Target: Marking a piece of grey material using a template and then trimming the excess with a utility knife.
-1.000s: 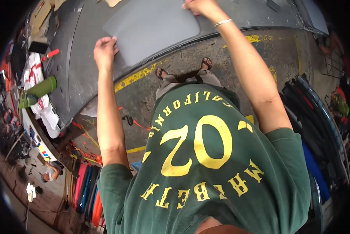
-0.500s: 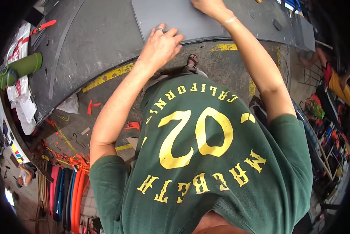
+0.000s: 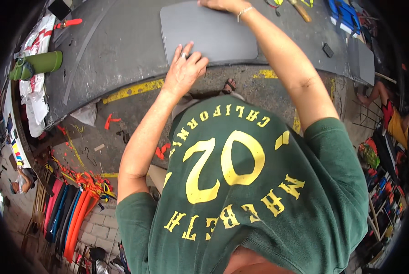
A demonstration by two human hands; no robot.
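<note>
One smooth grey sheet (image 3: 216, 34), round-cornered, lies at twelve o'clock on a scuffed dark table (image 3: 127, 55). The left hand (image 3: 184, 71), fingers loosely spread, touches its seven o'clock edge; the right hand (image 3: 225, 4), at twelve, is cropped: whether its fingers pinch, I cannot tell.

Left hand (image 3: 186, 68) now spreads onto the near-left corner of the grey sheet (image 3: 209, 36).
Its fingers, curled at the left edge a second ago, reach over the surface; the right hand (image 3: 222, 4) now lies nearer the far edge's middle, apparently flatter, though the view crops it.
</note>
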